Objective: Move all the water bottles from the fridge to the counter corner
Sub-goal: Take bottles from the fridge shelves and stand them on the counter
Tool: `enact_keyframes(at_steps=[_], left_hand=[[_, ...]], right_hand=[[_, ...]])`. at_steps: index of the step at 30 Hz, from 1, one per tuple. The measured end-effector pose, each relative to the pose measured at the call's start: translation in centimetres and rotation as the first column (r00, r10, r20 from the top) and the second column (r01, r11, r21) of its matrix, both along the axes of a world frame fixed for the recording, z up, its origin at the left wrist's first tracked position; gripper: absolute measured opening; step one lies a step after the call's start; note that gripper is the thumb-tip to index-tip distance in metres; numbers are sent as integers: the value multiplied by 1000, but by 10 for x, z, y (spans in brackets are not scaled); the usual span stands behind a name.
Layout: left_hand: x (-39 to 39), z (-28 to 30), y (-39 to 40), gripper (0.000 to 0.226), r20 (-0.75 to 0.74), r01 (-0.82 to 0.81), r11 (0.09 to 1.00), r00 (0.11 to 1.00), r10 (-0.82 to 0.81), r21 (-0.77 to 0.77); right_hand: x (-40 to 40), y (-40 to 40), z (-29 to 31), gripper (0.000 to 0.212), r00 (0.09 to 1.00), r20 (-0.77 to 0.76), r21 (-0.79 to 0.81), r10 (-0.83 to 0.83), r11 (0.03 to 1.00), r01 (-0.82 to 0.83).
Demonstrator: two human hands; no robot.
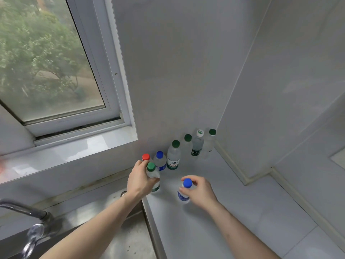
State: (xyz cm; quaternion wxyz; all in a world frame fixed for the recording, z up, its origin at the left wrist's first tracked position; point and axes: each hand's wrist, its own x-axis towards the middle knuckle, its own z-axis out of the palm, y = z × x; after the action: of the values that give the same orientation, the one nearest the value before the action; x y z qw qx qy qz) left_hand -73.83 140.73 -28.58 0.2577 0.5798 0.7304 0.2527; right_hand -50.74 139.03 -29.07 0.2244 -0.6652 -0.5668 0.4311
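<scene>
The left hand (pixel 140 179) is gripping a green-capped water bottle (pixel 153 176) around its upper body, with the fingers wrapped round the far side and the thumb hidden. This bottle is standing upright at the left edge of the counter (pixel 242 221), just beside the rim of the steel sink (pixel 127 240). Whether its base is resting fully on the surface cannot be told.

The right hand (pixel 200 191) is grasping a blue-capped water bottle (pixel 184 191) around the shoulder, with the thumb and forefinger curling round the neck just below the cap. This bottle is sitting upright on the counter, apart from the others and nearer the person.

Six further bottles are standing in a row along the back wall, running into the counter corner:
- a red-capped bottle (pixel 146 157), mostly hidden behind the left hand;
- a second blue-capped bottle (pixel 160 161), just beside it;
- a green-capped bottle with a green and white label (pixel 173 156);
- a clear green-capped bottle (pixel 187 144);
- a white-capped bottle with a dark green label (pixel 197 144);
- a green-capped bottle (pixel 210 143) standing closest to the corner.

Neighbouring bottles in the row are standing near or touching one another; exact contact cannot be told.

A window (pixel 52 62) is occupying the wall above the sink, and a metal tap (pixel 31 221) is projecting over the basin at lower left.
</scene>
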Motion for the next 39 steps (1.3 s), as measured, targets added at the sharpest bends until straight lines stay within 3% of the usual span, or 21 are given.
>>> enact_keyframes(at_steps=[11, 17, 32, 39], left_hand=[[-8, -2, 4, 51, -30, 53, 996, 998, -51, 67], [-12, 2, 8, 40, -53, 77, 989, 996, -71, 129], [-13, 5, 8, 45, -76, 78, 987, 995, -68, 143], [-23, 19, -24, 51, -3, 97, 980, 995, -98, 175]], right_hand=[[-51, 55, -19, 34, 1000, -11, -12, -2, 1000, 2], [-68, 63, -28, 33, 1000, 2, -21, 30, 999, -30], [-80, 64, -37, 53, 1000, -25, -37, 5, 999, -6], [-61, 22, -14, 59, 999, -32, 33, -26, 999, 27]])
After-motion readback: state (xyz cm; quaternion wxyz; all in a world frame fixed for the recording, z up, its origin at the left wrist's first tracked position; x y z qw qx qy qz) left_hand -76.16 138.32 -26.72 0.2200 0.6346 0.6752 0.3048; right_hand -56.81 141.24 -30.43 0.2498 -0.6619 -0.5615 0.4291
